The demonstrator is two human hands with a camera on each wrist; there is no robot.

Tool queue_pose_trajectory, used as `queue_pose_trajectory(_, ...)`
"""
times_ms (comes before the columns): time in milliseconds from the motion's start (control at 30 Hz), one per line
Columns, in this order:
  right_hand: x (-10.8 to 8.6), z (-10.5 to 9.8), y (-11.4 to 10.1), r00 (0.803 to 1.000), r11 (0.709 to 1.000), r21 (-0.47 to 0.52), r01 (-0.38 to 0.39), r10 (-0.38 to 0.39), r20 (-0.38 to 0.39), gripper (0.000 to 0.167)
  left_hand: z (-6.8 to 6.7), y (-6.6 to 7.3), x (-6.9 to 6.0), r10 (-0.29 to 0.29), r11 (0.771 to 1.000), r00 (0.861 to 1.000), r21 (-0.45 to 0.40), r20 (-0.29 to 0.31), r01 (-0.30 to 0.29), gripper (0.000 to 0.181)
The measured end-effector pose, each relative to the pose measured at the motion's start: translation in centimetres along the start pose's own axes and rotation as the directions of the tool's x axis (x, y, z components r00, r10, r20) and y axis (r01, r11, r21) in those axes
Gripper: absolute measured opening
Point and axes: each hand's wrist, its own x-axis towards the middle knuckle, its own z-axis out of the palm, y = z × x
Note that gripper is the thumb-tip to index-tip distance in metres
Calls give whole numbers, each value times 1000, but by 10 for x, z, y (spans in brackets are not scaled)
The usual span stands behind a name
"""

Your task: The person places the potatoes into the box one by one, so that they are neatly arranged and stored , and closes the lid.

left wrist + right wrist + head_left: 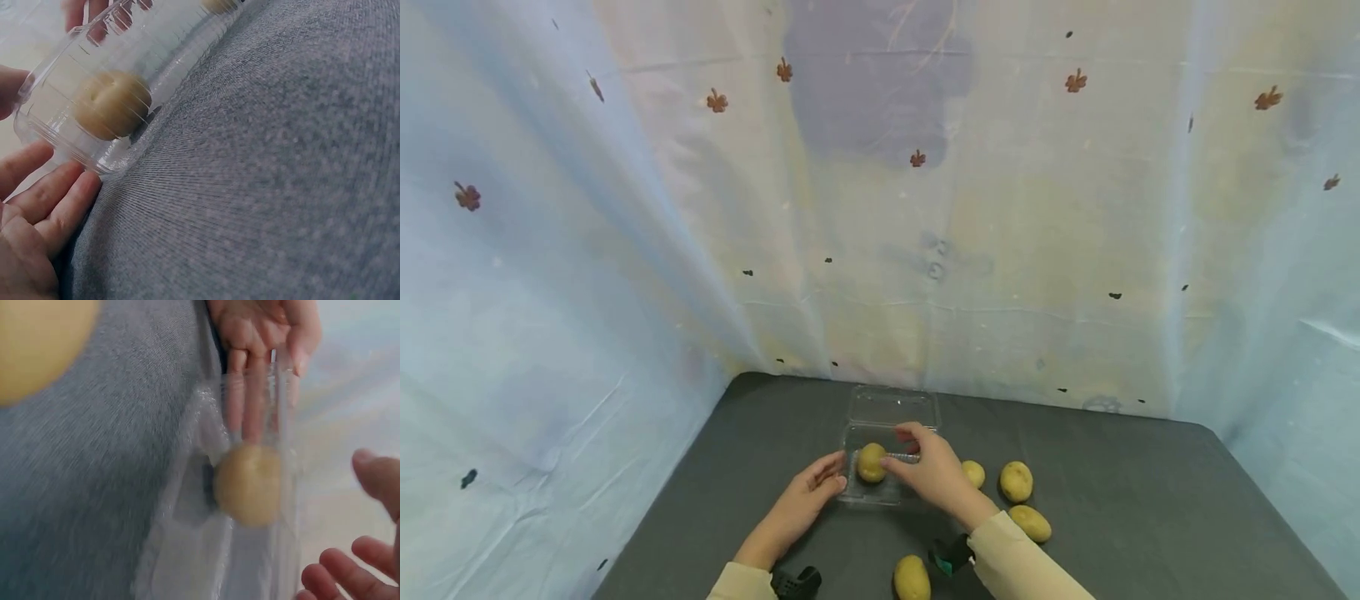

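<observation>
A clear plastic container (872, 502) lies on the dark grey tabletop with its lid (893, 407) folded back on the far side. One round potato (871, 463) (114, 105) (249, 485) rests inside it, toward the left end. The left hand (801, 502) (37, 219) (262, 331) is at the container's left end, its fairly straight fingers against the clear wall and its thumb near the rim. Over the container's right part is the right hand (938, 473) (359, 569), thumb and fingers spread apart, holding nothing; its thumb tip appears close to the potato in the head view.
To the right of the container lie a small potato (973, 473), a rounder potato (1017, 482) and an oval potato (1030, 523). Another potato (912, 577) lies at the near side, between the forearms. A patterned curtain (1000, 208) hangs behind the table (1120, 492) and along its sides.
</observation>
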Motion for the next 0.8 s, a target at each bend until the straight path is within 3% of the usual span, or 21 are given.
queue_pose_trajectory(400,-45,-38,12,1000,998,61,27,-27,2,56,-2,0,-1,14,1000,999,20,29,-15,59)
queue_pose_trajectory(600,-67,-45,16,993,990,117,78,-88,75,49,-2,0,0,-6,999,1000,32,13,6,59)
queue_pose_trajectory(800,-85,-45,21,972,974,186,133,-165,168,45,-2,2,0,-6,1000,1000,29,13,6,58)
